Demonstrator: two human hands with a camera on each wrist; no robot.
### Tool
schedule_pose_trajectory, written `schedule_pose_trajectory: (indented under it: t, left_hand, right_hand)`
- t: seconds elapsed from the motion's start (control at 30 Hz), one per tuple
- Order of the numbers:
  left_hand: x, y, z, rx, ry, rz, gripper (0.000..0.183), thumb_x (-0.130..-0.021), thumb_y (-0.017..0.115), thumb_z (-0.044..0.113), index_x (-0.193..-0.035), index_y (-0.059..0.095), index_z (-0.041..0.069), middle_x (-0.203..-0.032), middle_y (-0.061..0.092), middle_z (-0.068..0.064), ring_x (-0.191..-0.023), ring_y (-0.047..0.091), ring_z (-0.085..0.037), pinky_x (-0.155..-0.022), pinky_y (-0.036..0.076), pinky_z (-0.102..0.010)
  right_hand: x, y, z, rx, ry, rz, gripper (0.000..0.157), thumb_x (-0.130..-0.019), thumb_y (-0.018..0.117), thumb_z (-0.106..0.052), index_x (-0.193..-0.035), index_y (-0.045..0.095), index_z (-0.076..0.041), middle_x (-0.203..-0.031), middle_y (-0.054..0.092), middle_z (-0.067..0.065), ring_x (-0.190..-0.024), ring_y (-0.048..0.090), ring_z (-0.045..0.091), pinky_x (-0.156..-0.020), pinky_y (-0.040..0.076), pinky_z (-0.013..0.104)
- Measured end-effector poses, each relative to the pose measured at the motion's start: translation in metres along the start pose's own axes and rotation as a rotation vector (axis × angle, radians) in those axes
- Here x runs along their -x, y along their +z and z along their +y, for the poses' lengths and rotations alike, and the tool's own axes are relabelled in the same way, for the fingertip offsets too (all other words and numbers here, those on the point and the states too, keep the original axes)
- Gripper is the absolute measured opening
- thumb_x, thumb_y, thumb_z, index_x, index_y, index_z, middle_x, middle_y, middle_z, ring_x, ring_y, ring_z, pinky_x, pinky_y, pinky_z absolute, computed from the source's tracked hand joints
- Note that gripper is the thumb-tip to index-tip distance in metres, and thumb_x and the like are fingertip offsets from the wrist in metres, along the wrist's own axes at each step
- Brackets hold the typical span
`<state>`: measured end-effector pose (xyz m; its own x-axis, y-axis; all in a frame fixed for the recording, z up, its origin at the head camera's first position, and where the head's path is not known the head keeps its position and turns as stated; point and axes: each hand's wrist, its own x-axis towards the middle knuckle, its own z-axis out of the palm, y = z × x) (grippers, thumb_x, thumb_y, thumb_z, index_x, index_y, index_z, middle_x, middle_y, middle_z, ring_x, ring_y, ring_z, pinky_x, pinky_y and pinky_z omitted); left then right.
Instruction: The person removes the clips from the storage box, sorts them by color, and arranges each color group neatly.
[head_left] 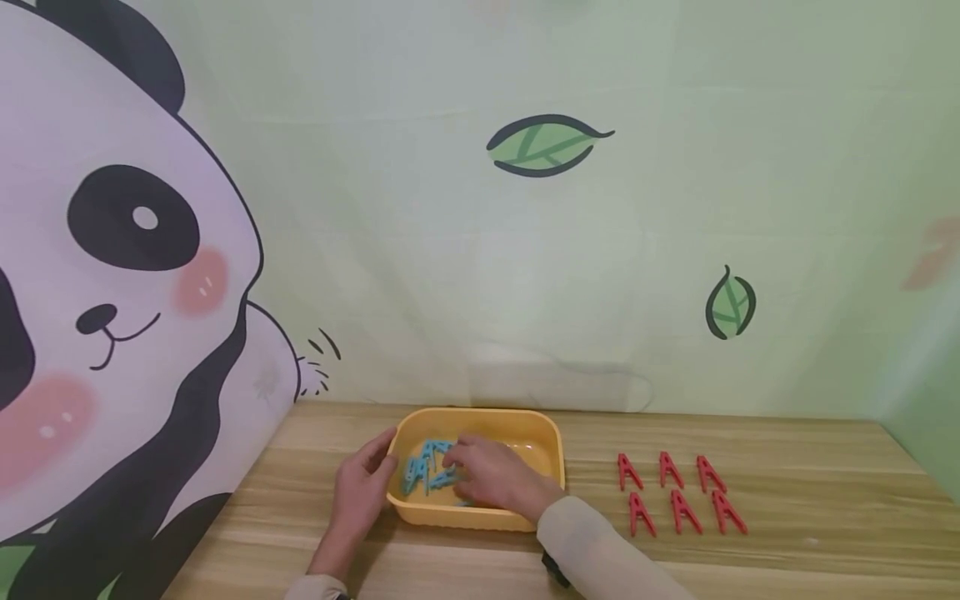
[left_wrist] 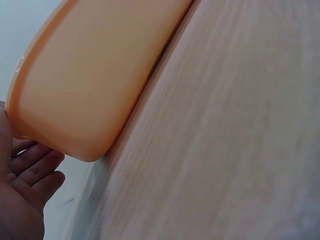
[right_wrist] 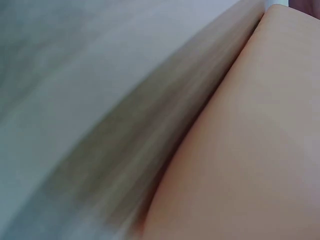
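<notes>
A yellow plastic bin (head_left: 465,518) stands on the table with several light-blue clothespins (head_left: 427,468) heaped toward its left side. At the left end, my left hand (head_left: 362,492) holds the rim; the left wrist view has the thumb side at the edge and the other fingers (left_wrist: 47,167) by the outer end wall. My right hand (head_left: 491,475) reaches over the near right wall into the bin, fingers pointing down at the blue clothespins. Its fingertips are partly hidden, so whether they pinch one cannot be seen. Only the bin's outer wall (right_wrist: 250,150) fills the right wrist view.
Several red clothespins (head_left: 677,510) lie to the right of the bin in two rows, spaced apart. The wood-grain table (head_left: 825,500) meets a pale green backdrop (head_left: 420,250) printed with a panda and leaves, close behind the bin.
</notes>
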<state>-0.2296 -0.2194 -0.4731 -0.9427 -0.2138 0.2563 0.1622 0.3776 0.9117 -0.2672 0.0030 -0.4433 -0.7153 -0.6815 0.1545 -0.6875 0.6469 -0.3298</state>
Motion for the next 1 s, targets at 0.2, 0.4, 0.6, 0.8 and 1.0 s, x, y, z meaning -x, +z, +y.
schedule_pose_trajectory:
  t: [0.2,0.4,0.6,0.8,1.0]
  left_hand:
    - [0.000,0.000,-0.001,0.001,0.004,-0.003,0.040,-0.103,0.061,0.000,-0.143,0.063,-0.004,-0.141,0.065,-0.021,-0.131,0.062,-0.034,-0.112,0.047,-0.045]
    - [-0.001,0.001,-0.001,-0.001,0.007,0.000,0.040,-0.103,0.061,0.000,-0.143,0.063,-0.004,-0.140,0.066,-0.021,-0.130,0.063,-0.033,-0.111,0.048,-0.043]
    - [-0.001,0.001,-0.001,0.007,0.004,0.000,0.040,-0.103,0.061,0.000,-0.143,0.063,-0.004,-0.141,0.065,-0.021,-0.131,0.062,-0.034,-0.112,0.047,-0.043]
    - [0.001,-0.001,-0.002,-0.002,-0.003,-0.001,0.040,-0.103,0.061,0.002,-0.143,0.063,-0.004,-0.142,0.065,-0.020,-0.132,0.061,-0.034,-0.112,0.047,-0.046]
    - [0.000,0.001,-0.002,0.004,0.006,-0.001,0.040,-0.103,0.062,0.002,-0.143,0.063,-0.004,-0.141,0.065,-0.020,-0.133,0.061,-0.034,-0.113,0.047,-0.046]
  right_hand:
    - [0.000,0.002,0.001,0.044,-0.047,0.001,0.026,-0.093,0.083,-0.016,-0.119,0.078,-0.014,-0.120,0.067,-0.001,-0.116,0.060,0.016,-0.099,0.055,0.032]
    - [0.000,0.002,0.001,0.036,-0.031,-0.018,0.024,-0.094,0.082,-0.015,-0.117,0.078,-0.014,-0.121,0.071,-0.001,-0.116,0.064,0.016,-0.101,0.055,0.033]
    - [0.000,0.000,0.001,-0.049,0.004,-0.002,0.025,-0.094,0.082,-0.013,-0.117,0.077,-0.009,-0.113,0.070,-0.002,-0.103,0.065,0.011,-0.096,0.057,0.030]
    - [0.004,-0.004,0.003,-0.173,0.016,0.065,0.025,-0.093,0.079,-0.010,-0.117,0.076,-0.004,-0.110,0.070,0.001,-0.102,0.066,0.014,-0.094,0.058,0.030]
    - [0.017,-0.022,-0.001,-0.271,0.037,0.153,0.024,-0.096,0.077,-0.009,-0.118,0.073,-0.001,-0.116,0.073,0.008,-0.106,0.069,0.025,-0.094,0.060,0.038]
